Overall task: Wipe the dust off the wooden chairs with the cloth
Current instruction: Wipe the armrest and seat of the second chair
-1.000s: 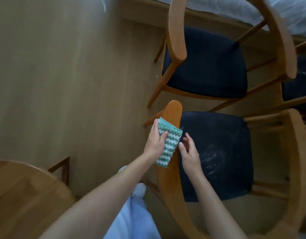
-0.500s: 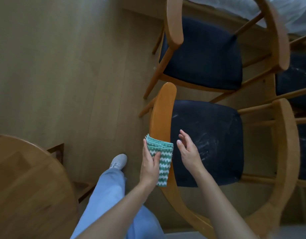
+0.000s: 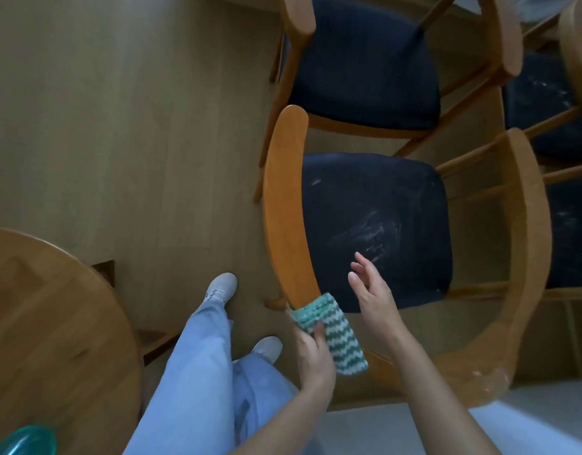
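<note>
Pale wood floor [image 3: 119, 110] fills the left of the frame; at least 3 chairs crowd the right. On the nearest chair [image 3: 283, 198], at centre, the cloth [image 3: 335, 336] lies draped over the curved rail at lower centre, apparently so 1 pass covers more than 1 face of the wood. The left hand [image 3: 316, 359] grips the cloth against the rail. The right hand [image 3: 371, 290] holds nothing, its fingers relaxed above the dark seat [image 3: 375, 224], probably ready to steady the frame. Pale dust streaks mark the seat. A round counter [image 3: 53, 307] sits lower left.
</note>
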Tool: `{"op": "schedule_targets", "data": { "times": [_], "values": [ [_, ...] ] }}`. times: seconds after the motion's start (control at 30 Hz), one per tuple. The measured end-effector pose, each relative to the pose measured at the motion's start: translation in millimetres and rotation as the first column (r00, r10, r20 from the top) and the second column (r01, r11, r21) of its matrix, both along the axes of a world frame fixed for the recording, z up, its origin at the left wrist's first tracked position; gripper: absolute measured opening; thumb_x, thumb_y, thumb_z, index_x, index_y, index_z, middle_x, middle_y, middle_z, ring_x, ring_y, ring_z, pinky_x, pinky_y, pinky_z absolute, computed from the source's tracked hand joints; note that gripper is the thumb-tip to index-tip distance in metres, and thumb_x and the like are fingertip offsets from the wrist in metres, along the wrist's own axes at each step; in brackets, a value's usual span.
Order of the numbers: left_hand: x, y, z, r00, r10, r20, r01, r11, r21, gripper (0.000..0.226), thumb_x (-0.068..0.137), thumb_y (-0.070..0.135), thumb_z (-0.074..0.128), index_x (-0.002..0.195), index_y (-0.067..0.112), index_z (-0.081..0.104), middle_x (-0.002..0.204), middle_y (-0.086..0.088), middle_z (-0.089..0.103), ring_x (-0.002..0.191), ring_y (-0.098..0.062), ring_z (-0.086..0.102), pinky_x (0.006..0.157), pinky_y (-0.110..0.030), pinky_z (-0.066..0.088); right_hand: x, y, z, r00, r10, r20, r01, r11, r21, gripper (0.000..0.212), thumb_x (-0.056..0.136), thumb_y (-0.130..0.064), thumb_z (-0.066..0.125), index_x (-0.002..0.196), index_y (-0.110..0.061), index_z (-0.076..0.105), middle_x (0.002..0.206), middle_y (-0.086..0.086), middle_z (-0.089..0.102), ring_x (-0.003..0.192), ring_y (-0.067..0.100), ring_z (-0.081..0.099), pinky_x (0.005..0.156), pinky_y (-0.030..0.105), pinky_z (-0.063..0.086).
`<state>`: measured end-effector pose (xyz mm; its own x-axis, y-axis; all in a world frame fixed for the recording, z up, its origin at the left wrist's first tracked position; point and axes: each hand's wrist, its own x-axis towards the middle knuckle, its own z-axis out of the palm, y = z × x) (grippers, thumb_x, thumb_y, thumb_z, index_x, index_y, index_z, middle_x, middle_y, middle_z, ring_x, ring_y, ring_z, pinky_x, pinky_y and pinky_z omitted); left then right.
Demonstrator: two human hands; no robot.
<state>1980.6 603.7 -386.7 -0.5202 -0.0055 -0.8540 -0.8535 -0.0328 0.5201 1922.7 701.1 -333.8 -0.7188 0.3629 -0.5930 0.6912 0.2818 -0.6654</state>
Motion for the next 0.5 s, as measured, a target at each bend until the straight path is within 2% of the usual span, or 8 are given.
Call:
{"op": "schedule_targets", "data": {
  "times": [0.03, 0.1, 0.2, 0.27, 0.33, 0.4, 0.5],
  "values": [
    [-17, -6, -2, 0.998, 0.034, -0.057, -0.036, 0.999, -0.031, 0.055, 0.097, 0.037, 0.038, 0.146, 0.019, 0.019, 0.126, -0.003, 0.052, 0.113, -0.022, 0.054, 0.098, -0.037, 0.041, 2, 0, -1, 1.0, 0.003, -0.003, -0.003, 1.0, 0.005, 0.047, 0.1, -0.028, 0.042, 0.145, -0.027, 0.031, 0.142, -0.003, 0.042, 0.122, 0.004, 0.041, 0.098, 0.022, 0.034],
    [-57, -21, -4, 0.975, 0.048, -0.216, -0.071, 0.992, -0.1, 0.06, 0.097, 0.039, 0.038, 0.149, 0.028, 0.01, 0.139, -0.004, 0.046, 0.118, -0.023, 0.052, 0.099, -0.04, 0.042, 5, -2, -2, 1.0, 0.01, -0.008, -0.01, 1.0, 0.016, 0.047, 0.1, -0.028, 0.042, 0.145, -0.027, 0.031, 0.142, -0.003, 0.042, 0.121, 0.004, 0.041, 0.098, 0.021, 0.034],
    [-126, -40, -13, 0.922, -0.09, -0.378, 0.036, 0.988, -0.148, 0.064, 0.096, 0.044, 0.039, 0.149, 0.034, 0.005, 0.15, -0.003, 0.032, 0.122, -0.022, 0.05, 0.096, -0.047, 0.046, 5, -5, -5, 1.0, 0.004, -0.025, -0.004, 1.0, 0.017, 0.047, 0.1, -0.028, 0.042, 0.145, -0.027, 0.031, 0.142, -0.003, 0.043, 0.123, 0.004, 0.041, 0.097, 0.021, 0.035],
    [-176, -46, -14, 0.892, -0.196, -0.407, 0.124, 0.973, -0.196, 0.063, 0.098, 0.04, 0.039, 0.15, 0.028, 0.005, 0.148, -0.003, 0.035, 0.116, -0.022, 0.054, 0.092, -0.046, 0.049, 5, -7, -6, 0.999, 0.006, -0.032, -0.006, 1.0, 0.008, 0.047, 0.1, -0.028, 0.042, 0.145, -0.027, 0.031, 0.142, -0.003, 0.042, 0.125, 0.005, 0.041, 0.098, 0.021, 0.034],
    [-206, -44, -8, 0.872, -0.244, -0.425, 0.151, 0.959, -0.24, 0.061, 0.099, 0.039, 0.038, 0.15, 0.024, 0.008, 0.147, -0.004, 0.037, 0.119, -0.023, 0.052, 0.096, -0.046, 0.046, 6, -6, -6, 0.999, 0.015, -0.031, -0.014, 1.0, 0.018, 0.047, 0.1, -0.029, 0.043, 0.146, -0.027, 0.03, 0.143, -0.004, 0.042, 0.126, 0.006, 0.04, 0.098, 0.021, 0.034],
    [-206, -39, -4, 0.873, -0.219, -0.436, 0.113, 0.96, -0.255, 0.06, 0.099, 0.04, 0.037, 0.15, 0.022, 0.01, 0.15, -0.003, 0.032, 0.13, -0.022, 0.042, 0.104, -0.04, 0.039, 7, -2, -4, 0.999, 0.006, -0.037, -0.004, 0.999, 0.033, 0.048, 0.1, -0.029, 0.043, 0.146, -0.028, 0.03, 0.143, -0.004, 0.041, 0.124, 0.004, 0.039, 0.098, 0.021, 0.034],
    [-168, -38, -3, 0.902, -0.156, -0.402, 0.06, 0.969, -0.241, 0.061, 0.099, 0.041, 0.035, 0.151, 0.02, 0.009, 0.154, -0.002, 0.026, 0.137, -0.019, 0.033, 0.103, -0.028, 0.03, 15, 6, 0, 0.998, -0.034, -0.049, 0.036, 0.998, 0.044, 0.048, 0.1, -0.028, 0.043, 0.146, -0.027, 0.03, 0.143, -0.003, 0.041, 0.121, 0.002, 0.039, 0.098, 0.021, 0.034]
  ]
}}
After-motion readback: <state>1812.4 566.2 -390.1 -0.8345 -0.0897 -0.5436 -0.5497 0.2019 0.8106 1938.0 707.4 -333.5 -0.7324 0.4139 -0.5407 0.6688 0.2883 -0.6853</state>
